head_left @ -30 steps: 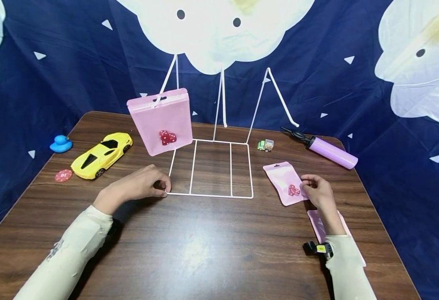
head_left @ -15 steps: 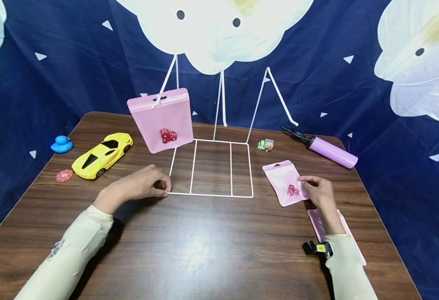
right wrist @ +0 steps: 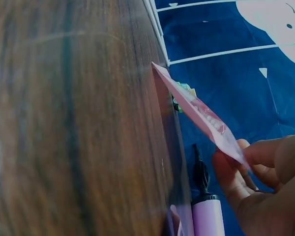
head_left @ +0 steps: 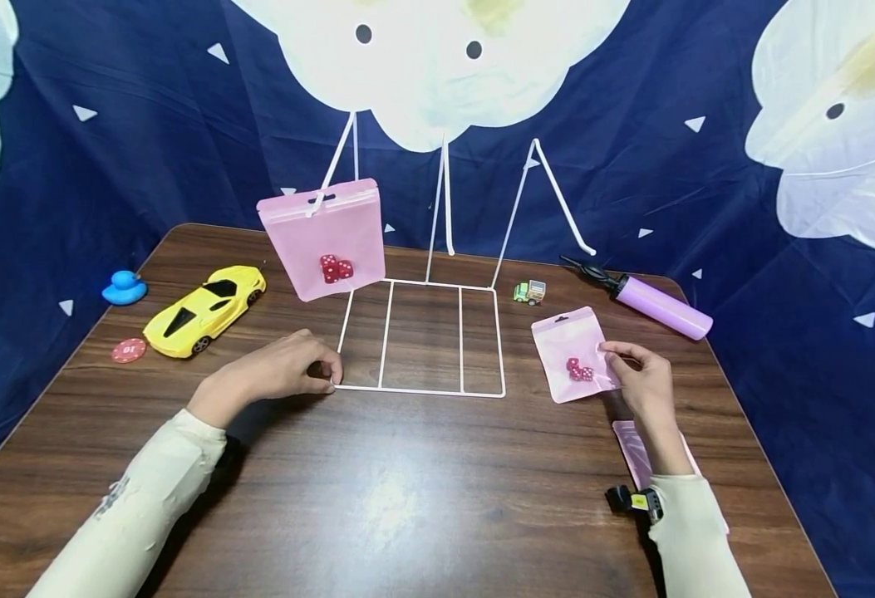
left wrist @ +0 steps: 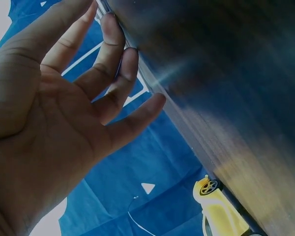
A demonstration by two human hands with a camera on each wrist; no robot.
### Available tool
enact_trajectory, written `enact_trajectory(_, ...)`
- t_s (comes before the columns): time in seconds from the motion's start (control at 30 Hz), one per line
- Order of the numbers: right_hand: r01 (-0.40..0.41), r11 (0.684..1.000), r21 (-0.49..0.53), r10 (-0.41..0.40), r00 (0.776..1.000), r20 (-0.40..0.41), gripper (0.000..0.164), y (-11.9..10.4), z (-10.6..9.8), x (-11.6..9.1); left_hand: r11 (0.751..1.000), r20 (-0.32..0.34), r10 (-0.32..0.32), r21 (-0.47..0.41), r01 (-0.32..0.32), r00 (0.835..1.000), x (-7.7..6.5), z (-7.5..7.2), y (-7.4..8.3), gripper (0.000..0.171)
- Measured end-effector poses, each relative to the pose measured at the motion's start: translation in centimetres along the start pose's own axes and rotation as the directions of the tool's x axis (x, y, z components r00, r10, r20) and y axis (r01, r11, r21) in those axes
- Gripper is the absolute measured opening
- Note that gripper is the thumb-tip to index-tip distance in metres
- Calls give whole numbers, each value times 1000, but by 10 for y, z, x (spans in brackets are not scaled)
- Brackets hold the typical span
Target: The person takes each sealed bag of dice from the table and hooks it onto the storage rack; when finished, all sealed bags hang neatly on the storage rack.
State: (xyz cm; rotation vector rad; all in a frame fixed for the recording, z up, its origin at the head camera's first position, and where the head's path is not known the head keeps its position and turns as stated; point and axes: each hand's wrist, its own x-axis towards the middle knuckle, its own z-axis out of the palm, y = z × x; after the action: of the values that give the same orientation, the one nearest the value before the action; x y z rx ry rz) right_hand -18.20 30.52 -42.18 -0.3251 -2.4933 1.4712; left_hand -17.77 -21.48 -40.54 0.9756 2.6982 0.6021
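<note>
In the head view my right hand [head_left: 645, 386] pinches the right edge of a pink zip bag [head_left: 557, 339] with red dice [head_left: 579, 371] inside. The right wrist view shows that bag [right wrist: 187, 101] tilted, its near edge raised off the table. My left hand [head_left: 276, 370] holds the front left corner of a white wire rack [head_left: 418, 390] between thumb and fingers; in the left wrist view the thumb tip is cut off. From the rack's left hook hangs another pink zip bag [head_left: 317, 237] with red dice. A further pink bag [head_left: 633, 455] lies partly hidden under my right forearm.
A yellow toy car [head_left: 205, 309], a blue rubber duck [head_left: 124, 287] and a red poker chip [head_left: 129, 350] lie at the left. Right of the rack are a small toy truck [head_left: 530, 291] and a purple balloon pump [head_left: 661, 306]. A blue cloth backdrop [head_left: 631, 166] stands behind.
My right hand has lifted the pink bag slightly, and the bag has turned and shifted up and right. The hanging bag has swayed a little. My left hand stays at the rack corner.
</note>
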Motion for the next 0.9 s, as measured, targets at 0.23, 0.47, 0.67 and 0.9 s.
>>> enact_trajectory(0.23,49,999,18,-48,998,-48,20,-4,2,-2,1000,-2,13,9,-13,1000,0,1,-1,24)
enact_trajectory(0.47,122,988,95,-110,985,-130,18,-9,3,-6,1000,6,3,-11,-3,1000,0,1,-1,24)
enact_trajectory(0.67,149,974,173,-117,976,-182,19,-14,0,-7,999,12,-40,-2,40,999,-1,1,0,25)
enact_trajectory(0.9,214,896,390,-93,947,-308,17,-24,-7,-9,999,7,-39,-3,39,999,-1,-1,0,25)
